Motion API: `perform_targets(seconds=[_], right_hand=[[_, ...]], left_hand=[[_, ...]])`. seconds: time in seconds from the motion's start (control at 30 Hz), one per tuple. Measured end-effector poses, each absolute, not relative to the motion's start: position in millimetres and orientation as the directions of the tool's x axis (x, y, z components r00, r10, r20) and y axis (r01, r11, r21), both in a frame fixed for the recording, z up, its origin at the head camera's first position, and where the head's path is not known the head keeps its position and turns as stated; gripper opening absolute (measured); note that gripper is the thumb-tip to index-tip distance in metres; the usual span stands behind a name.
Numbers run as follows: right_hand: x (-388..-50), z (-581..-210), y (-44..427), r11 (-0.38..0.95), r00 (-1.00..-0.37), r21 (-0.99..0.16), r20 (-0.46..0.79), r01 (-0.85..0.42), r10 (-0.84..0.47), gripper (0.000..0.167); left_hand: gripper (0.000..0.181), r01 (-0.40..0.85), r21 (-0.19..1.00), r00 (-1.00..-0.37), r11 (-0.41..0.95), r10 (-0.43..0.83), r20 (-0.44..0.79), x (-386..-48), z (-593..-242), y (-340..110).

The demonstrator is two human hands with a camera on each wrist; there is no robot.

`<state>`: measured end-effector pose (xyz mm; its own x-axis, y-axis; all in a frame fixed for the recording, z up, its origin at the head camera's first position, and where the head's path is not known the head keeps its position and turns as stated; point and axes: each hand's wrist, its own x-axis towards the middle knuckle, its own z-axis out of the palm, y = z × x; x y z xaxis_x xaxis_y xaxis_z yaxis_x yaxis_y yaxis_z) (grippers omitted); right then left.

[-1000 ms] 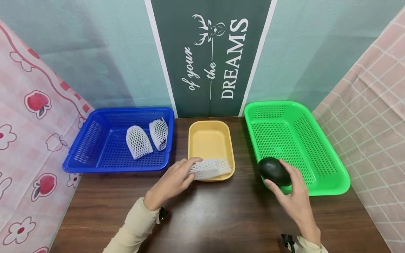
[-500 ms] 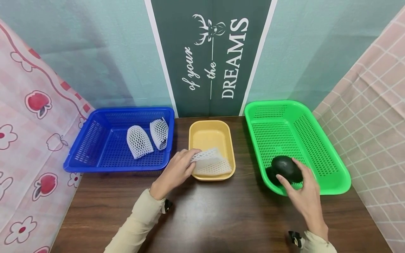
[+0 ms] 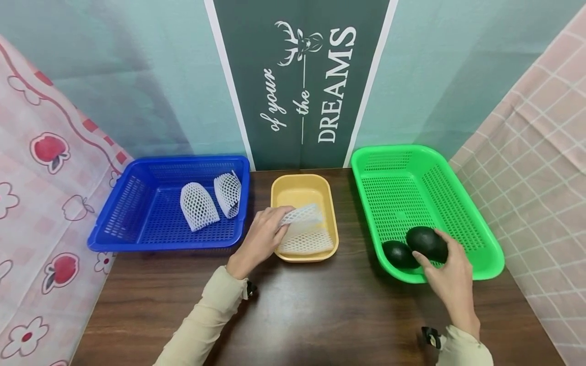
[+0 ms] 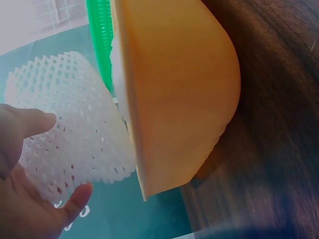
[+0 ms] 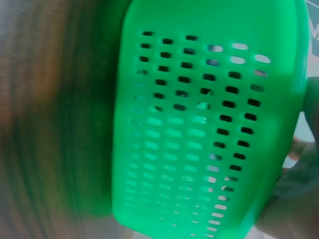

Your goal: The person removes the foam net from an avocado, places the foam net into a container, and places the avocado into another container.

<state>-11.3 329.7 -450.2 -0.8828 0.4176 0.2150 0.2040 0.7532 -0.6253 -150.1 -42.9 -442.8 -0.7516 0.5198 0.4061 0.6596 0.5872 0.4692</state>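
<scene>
The left hand pinches a white foam net sleeve above the yellow tray; another white net lies in that tray. In the left wrist view the thumb and fingers of the left hand are on the held net. Inside the green basket, at its near end, the right hand grips a dark oval object. A second dark oval object lies just left of it. The basket wall hides most of the right wrist view.
A blue basket on the left holds two white net sleeves. Behind the containers hangs a green curtain, with patterned cloths at both sides. Dark wooden table surface lies in front.
The right hand has moved right with its dark object, revealing the second one in the green basket. The left hand has raised its net slightly, and the other net shows beneath.
</scene>
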Motion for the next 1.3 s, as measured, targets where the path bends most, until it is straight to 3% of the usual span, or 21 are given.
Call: perform_targets(seconds=[0.4,0.63,0.87,1.13,1.3], right_hand=[[-19,-443,334,0.756,-0.88,-0.519,0.016,0.399,0.475,0.072],[-23,-443,335,0.757,-0.867,-0.44,-0.12,0.483,0.484,0.08],[-27,-442,339,0.803,-0.885,-0.372,-0.207,0.466,0.417,0.079],[-29,-440,336,0.809,-0.887,-0.367,-0.235,0.46,0.397,0.063],[-29,-440,335,0.815,-0.889,-0.357,-0.229,0.456,0.397,0.063]], left_hand=[[0.037,0.669,0.461,-0.743,0.582,0.529,0.411,-163,-460,-29],[0.039,0.652,0.454,-0.749,0.608,0.609,0.259,-162,-469,-27],[0.042,0.641,0.455,-0.742,0.619,0.65,0.162,-162,-471,-27],[0.037,0.676,0.425,-0.734,0.602,0.604,0.312,-165,-472,-27],[0.036,0.681,0.423,-0.731,0.598,0.522,0.438,-169,-471,-26]])
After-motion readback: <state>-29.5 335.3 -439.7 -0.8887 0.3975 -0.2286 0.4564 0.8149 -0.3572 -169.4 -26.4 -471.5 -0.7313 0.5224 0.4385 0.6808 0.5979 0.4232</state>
